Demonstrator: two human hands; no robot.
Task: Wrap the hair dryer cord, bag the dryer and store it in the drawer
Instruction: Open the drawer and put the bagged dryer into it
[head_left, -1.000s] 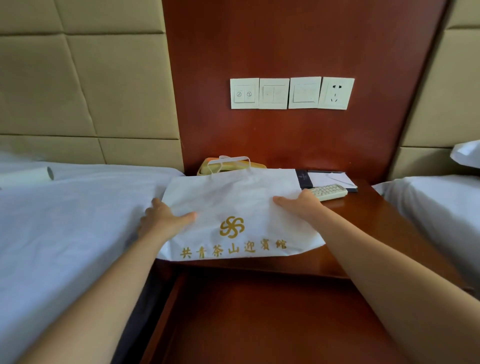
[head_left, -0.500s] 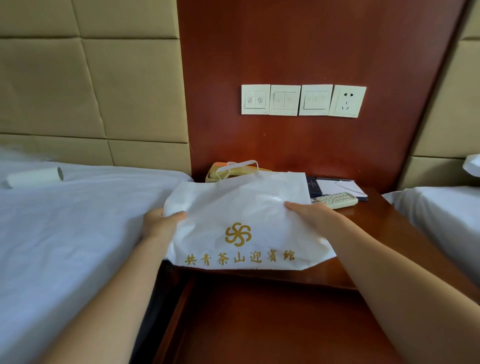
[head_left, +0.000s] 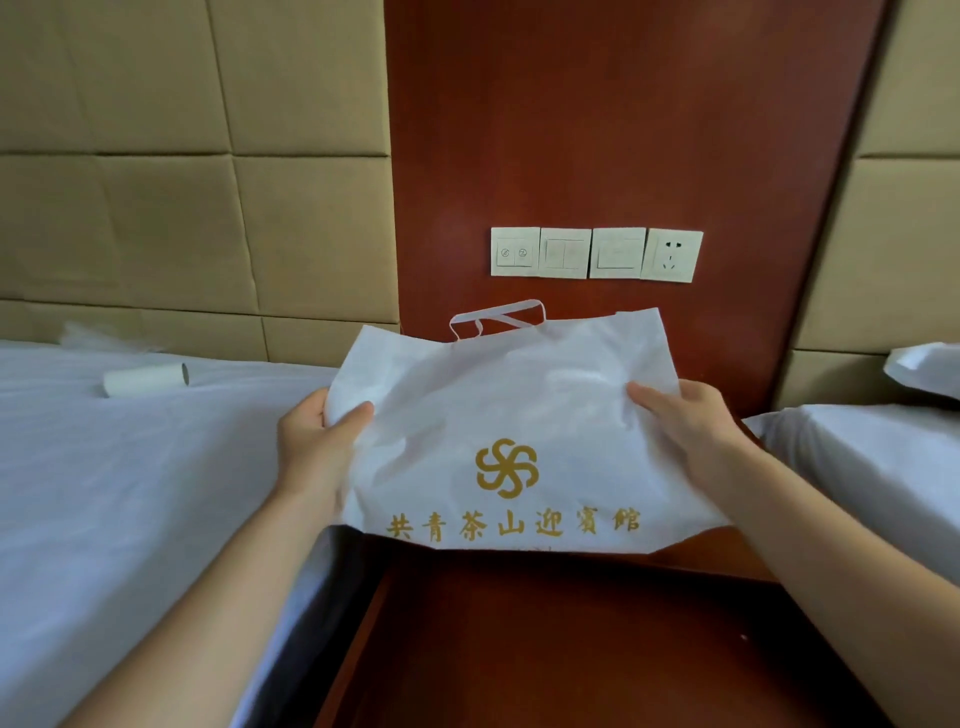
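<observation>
While both hands hold it by its side edges, the white bag (head_left: 519, 415) hangs in front of the person, just above the front of the nightstand (head_left: 719, 551). Its long axis runs left to right. Its mouth and thin handle loop (head_left: 498, 314) point up toward the wall, and its printed lower edge points down toward the person. The bag is soft, creased, matte fabric or paper, roughly rectangular, with a gold pinwheel logo (head_left: 506, 467) above a row of gold characters. What is inside cannot be told.

The left hand (head_left: 311, 452) grips the left edge, its thumb curled over the front. The right hand (head_left: 680, 421) holds the right edge with its fingers laid across the front and its thumb hidden.

Below the bag is glossy red-brown wood. White-sheeted beds flank it, the left bed (head_left: 130, 493) close against it and the right bed (head_left: 883, 457) just beside. A cardboard tube (head_left: 145, 379) lies on the left bed. Behind the bag rises a wooden wall panel (head_left: 597, 130) with switch plates (head_left: 566, 253) and a socket (head_left: 672, 255), between tan padded headboard panels (head_left: 182, 182).
</observation>
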